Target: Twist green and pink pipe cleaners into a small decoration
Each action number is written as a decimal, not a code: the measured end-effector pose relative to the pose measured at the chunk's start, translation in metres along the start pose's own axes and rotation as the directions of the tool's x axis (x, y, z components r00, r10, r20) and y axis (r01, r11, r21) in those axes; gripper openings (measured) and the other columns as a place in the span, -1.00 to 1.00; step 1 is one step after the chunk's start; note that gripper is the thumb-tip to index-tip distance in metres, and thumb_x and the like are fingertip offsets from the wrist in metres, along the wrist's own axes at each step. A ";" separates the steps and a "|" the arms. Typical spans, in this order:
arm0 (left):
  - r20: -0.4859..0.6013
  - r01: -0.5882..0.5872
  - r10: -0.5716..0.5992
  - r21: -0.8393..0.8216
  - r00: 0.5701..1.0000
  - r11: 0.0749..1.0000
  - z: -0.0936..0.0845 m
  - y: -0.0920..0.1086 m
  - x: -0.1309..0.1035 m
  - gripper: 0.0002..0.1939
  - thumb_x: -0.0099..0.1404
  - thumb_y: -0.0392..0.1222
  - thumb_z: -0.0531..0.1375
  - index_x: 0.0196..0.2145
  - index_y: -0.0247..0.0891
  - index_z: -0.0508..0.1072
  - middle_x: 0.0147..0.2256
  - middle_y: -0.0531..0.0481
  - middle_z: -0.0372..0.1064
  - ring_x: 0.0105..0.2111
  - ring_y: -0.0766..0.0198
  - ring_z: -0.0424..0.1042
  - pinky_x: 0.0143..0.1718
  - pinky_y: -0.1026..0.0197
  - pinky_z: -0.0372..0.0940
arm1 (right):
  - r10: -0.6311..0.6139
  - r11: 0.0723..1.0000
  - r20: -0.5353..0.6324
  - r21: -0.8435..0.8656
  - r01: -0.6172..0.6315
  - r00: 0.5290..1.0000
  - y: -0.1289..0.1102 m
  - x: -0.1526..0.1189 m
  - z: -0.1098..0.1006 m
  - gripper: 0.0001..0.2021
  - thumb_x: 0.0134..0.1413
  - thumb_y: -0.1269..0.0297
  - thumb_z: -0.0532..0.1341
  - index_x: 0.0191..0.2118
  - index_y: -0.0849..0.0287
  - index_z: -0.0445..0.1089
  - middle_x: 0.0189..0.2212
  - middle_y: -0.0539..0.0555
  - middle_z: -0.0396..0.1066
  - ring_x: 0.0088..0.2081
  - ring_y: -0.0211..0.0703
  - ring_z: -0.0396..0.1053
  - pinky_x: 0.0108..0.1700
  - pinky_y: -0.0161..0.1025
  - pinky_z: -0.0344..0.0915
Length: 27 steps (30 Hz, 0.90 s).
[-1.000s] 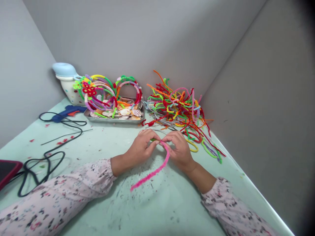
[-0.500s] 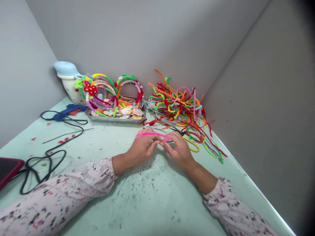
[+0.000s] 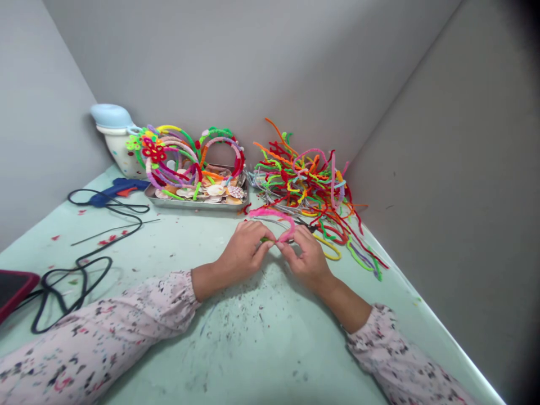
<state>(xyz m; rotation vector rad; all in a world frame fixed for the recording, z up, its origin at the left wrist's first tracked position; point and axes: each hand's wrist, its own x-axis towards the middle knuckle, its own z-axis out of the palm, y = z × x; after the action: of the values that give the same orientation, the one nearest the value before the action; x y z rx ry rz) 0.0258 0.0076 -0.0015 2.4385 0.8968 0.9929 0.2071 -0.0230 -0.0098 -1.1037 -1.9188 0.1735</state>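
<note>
A pink pipe cleaner point(image 3: 272, 213) curves up and back over the fingertips, its near end pinched in my right hand point(image 3: 309, 256). My left hand point(image 3: 240, 250) is closed too, thumb against index finger, with a short bit of green pipe cleaner point(image 3: 265, 240) showing between them. Both sets of fingertips meet just above the table, where the pink and green pieces come together. How they join is hidden by the fingers. Behind my right hand lie dark-handled scissors or pliers point(image 3: 307, 226), partly covered.
A tangled heap of coloured pipe cleaners point(image 3: 304, 180) fills the back right. Wrapped hoops point(image 3: 175, 160) lean over a metal tray point(image 3: 198, 206) of shells. At left are a blue glue gun point(image 3: 113, 191), its black cord point(image 3: 82, 264), a lidded cup point(image 3: 120, 143) and a red-edged device point(image 3: 17, 292).
The pink pipe cleaner's free part has swung away from my left hand, from lying across its fingers to arching toward the back. Both hands stay in nearly the same place.
</note>
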 end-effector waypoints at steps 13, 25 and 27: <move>0.029 -0.057 0.055 0.081 0.998 0.995 0.003 -0.001 0.000 -0.88 0.33 -0.28 0.03 -0.29 -0.27 0.36 -0.34 -0.03 0.32 -0.26 0.18 0.26 -0.18 0.09 0.11 | 0.186 0.975 0.140 0.094 -0.200 0.972 -0.003 0.002 0.000 -0.87 0.21 0.27 0.09 -0.36 0.14 0.27 -0.40 0.01 0.26 -0.29 -0.17 0.24 -0.20 -0.21 0.17; 0.024 -0.039 0.038 0.054 0.999 0.998 0.001 -0.002 0.000 -0.87 0.33 -0.27 0.03 -0.30 -0.28 0.37 -0.35 -0.03 0.33 -0.26 0.18 0.27 -0.18 0.09 0.13 | 0.175 0.975 0.104 0.120 -0.187 0.979 0.001 0.001 0.000 -0.88 0.21 0.28 0.09 -0.33 0.14 0.32 -0.39 0.00 0.28 -0.26 -0.17 0.25 -0.16 -0.22 0.17; 0.028 -0.041 0.040 0.049 0.999 0.998 0.001 -0.002 0.000 -0.87 0.33 -0.28 0.03 -0.29 -0.28 0.37 -0.34 -0.03 0.33 -0.25 0.18 0.27 -0.17 0.09 0.13 | 0.176 0.975 0.103 0.119 -0.187 0.979 0.001 0.001 0.000 -0.86 0.21 0.28 0.09 -0.36 0.14 0.31 -0.41 0.00 0.27 -0.28 -0.18 0.24 -0.18 -0.22 0.17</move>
<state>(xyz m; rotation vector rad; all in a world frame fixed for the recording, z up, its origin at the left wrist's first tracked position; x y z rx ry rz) 0.0256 0.0093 -0.0036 2.5148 0.8765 0.9599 0.2071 -0.0217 -0.0097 -1.2015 -1.8575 0.4505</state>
